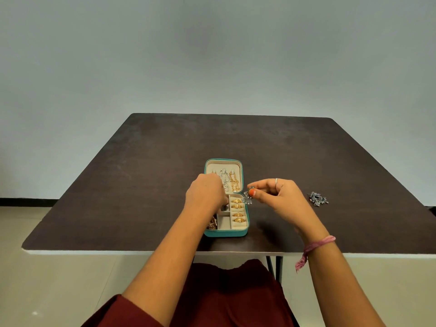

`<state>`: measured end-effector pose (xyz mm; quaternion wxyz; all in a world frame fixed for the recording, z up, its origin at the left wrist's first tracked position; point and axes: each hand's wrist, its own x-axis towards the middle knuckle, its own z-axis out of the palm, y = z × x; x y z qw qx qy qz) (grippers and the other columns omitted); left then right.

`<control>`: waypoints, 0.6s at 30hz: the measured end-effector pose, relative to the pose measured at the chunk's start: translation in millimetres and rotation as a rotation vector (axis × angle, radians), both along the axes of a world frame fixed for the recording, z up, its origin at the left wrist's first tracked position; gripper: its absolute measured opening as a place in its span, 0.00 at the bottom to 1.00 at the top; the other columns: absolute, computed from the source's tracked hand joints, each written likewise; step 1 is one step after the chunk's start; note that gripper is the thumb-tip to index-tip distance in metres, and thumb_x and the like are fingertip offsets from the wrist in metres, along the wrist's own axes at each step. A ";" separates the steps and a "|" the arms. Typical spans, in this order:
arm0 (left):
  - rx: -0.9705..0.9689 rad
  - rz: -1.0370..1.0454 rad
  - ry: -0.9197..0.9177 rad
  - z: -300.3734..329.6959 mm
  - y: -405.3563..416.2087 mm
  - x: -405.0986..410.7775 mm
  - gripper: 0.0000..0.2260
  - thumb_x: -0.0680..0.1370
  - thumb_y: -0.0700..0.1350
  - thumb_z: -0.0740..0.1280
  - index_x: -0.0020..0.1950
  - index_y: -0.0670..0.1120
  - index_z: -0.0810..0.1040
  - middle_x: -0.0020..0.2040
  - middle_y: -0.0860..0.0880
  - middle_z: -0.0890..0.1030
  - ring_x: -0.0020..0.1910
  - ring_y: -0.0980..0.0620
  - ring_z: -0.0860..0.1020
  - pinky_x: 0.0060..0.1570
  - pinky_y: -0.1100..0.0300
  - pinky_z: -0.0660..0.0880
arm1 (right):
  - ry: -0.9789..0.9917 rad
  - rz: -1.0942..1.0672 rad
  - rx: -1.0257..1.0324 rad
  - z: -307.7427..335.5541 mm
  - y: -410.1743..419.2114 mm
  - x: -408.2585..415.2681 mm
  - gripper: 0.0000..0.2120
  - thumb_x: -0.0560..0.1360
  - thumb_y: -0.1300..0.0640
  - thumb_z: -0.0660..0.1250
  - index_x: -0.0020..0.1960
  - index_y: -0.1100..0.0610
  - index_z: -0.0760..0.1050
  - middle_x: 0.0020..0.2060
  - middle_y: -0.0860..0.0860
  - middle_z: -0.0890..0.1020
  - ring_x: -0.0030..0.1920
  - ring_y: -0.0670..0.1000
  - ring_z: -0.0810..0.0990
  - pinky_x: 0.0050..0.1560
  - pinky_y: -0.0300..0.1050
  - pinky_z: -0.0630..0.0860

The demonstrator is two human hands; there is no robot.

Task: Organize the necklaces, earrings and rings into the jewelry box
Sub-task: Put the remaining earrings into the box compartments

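A small teal jewelry box lies open on the dark table. Its raised lid holds a silver necklace and a gold necklace. Several gold rings sit in the right-hand slots. Gold pieces lie in the near left compartment. My right hand pinches a silver earring just over the box's right edge. My left hand reaches into the box's left side with curled fingers, its fingertips hidden. More silver earrings lie on the table to the right.
The table's near edge runs just in front of the box. A table leg shows under it on the right. A plain wall stands behind the table's far edge, and a pale floor lies to the left.
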<state>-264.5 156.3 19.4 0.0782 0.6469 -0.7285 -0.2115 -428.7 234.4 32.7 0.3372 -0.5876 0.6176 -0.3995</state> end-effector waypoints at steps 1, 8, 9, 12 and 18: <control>-0.015 -0.002 0.000 1.3 -0.2 1.9 0.08 0.72 0.48 0.72 0.47 0.46 0.81 0.41 0.47 0.82 0.41 0.51 0.82 0.43 0.56 0.80 | 0.011 0.004 0.011 -0.3 -1.4 1.1 0.06 0.74 0.60 0.70 0.50 0.52 0.81 0.40 0.46 0.85 0.41 0.40 0.82 0.45 0.35 0.77; -0.147 0.077 0.155 4.8 -0.3 29.9 0.06 0.71 0.44 0.70 0.36 0.51 0.75 0.41 0.52 0.81 0.41 0.50 0.80 0.44 0.54 0.79 | 0.109 0.037 0.075 -4.8 -10.0 10.1 0.09 0.75 0.57 0.69 0.54 0.53 0.82 0.44 0.48 0.85 0.46 0.45 0.82 0.50 0.43 0.79; -0.164 0.102 0.230 5.1 -0.3 34.8 0.05 0.72 0.44 0.69 0.38 0.52 0.75 0.40 0.52 0.81 0.39 0.51 0.80 0.43 0.55 0.79 | 0.124 0.042 0.082 -4.4 -12.1 12.5 0.09 0.75 0.57 0.69 0.55 0.54 0.81 0.45 0.48 0.85 0.47 0.45 0.82 0.52 0.43 0.79; -0.227 0.195 0.459 3.3 2.5 47.6 0.02 0.73 0.43 0.67 0.42 0.49 0.75 0.33 0.52 0.77 0.29 0.54 0.77 0.36 0.59 0.75 | 0.193 0.063 0.092 -1.0 -19.2 21.1 0.09 0.75 0.57 0.69 0.55 0.53 0.81 0.46 0.47 0.84 0.48 0.43 0.81 0.50 0.38 0.77; -0.255 0.373 0.765 -25.0 9.8 63.1 0.04 0.75 0.45 0.69 0.43 0.48 0.75 0.30 0.51 0.73 0.30 0.54 0.73 0.40 0.51 0.78 | 0.468 0.182 0.165 3.2 -34.3 40.5 0.10 0.76 0.56 0.68 0.56 0.51 0.81 0.50 0.48 0.83 0.49 0.45 0.79 0.50 0.37 0.74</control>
